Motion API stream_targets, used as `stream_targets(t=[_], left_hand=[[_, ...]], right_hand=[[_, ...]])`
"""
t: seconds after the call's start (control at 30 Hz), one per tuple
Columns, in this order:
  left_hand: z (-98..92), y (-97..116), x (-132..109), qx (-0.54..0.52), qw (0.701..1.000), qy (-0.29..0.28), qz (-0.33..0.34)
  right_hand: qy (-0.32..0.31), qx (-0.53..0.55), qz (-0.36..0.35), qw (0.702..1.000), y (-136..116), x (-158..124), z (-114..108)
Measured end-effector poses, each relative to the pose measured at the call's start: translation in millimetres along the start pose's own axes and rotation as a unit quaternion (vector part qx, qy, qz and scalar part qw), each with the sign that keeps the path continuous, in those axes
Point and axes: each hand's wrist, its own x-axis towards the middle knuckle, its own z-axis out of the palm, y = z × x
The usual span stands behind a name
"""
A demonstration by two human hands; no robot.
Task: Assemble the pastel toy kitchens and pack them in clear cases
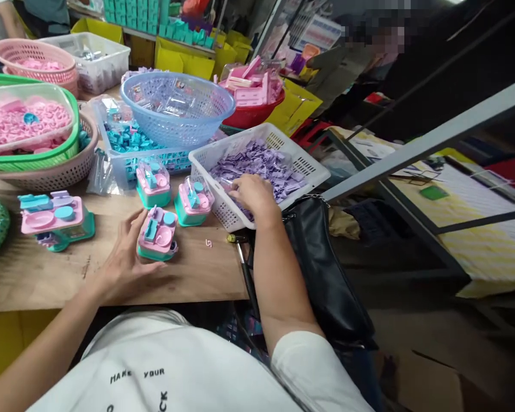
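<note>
My left hand is closed around the near side of a small toy kitchen, pink on top with a teal base, on the wooden table. My right hand reaches into a white basket of purple plastic pieces; its fingertips are down among the pieces, and what they hold is hidden. Two similar toy kitchens stand just behind, one at the back and another to the right. A wider toy kitchen sits on the left.
A hammer lies at the table's front right, near a tiny pink part. A black bag hangs beside my right arm. Behind are a blue basket, a red bowl of pink parts and a green tray.
</note>
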Motion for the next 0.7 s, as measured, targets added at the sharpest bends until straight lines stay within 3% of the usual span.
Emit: stream_targets(t=[0.1, 0.17, 0.2, 0.23, 0.3, 0.37, 0.43, 0.47, 0.5, 0.53, 0.57, 0.63, 0.7], left_hand=[[-2.9, -28, 18, -0.105, 0.99, -0.085, 0.028], [-3.7, -41, 28, -0.159, 0.977, -0.14, 0.027], [-3.6, -45, 32, -0.18, 0.97, -0.162, 0.022], [-3.3, -47, 35, -0.195, 0.965, -0.176, 0.013], [-2.1, -46, 39, -0.204, 0.962, -0.179, -0.005], [-1.3, -42, 37, -0.191, 0.969, -0.155, -0.018], [-1.9, -38, 30, -0.166, 0.979, -0.113, -0.025], [-3.0, -36, 25, -0.15, 0.984, -0.091, -0.03], [-4.6, -34, 20, -0.134, 0.988, -0.07, -0.039], [-6.5, -33, 14, -0.119, 0.99, -0.054, -0.05], [-8.3, -31, 9, -0.108, 0.991, -0.042, -0.062], [-10.7, -29, 0, -0.097, 0.992, -0.023, -0.079], [-9.6, -30, -7, -0.098, 0.992, -0.01, -0.076]], right_hand=[[0.159, 0.167, -0.02, 0.973, 4, -28, -10], [0.214, 0.352, -0.027, 0.911, 2, -61, -15], [0.2, 0.455, -0.019, 0.868, -1, -81, -14], [0.161, 0.556, -0.005, 0.815, -6, -101, -10], [0.025, 0.711, 0.048, 0.701, -23, -137, 11], [-0.107, 0.784, 0.137, 0.596, -43, -164, 44], [-0.193, 0.801, 0.219, 0.523, -60, -180, 79], [-0.214, 0.797, 0.249, 0.508, -66, -185, 94], [-0.224, 0.785, 0.267, 0.512, -68, -190, 105], [-0.224, 0.763, 0.273, 0.542, -67, -194, 111], [-0.217, 0.726, 0.266, 0.595, -64, -197, 113], [-0.184, 0.604, 0.215, 0.745, -51, -202, 104], [-0.135, 0.451, 0.106, 0.876, -36, -199, 88]])
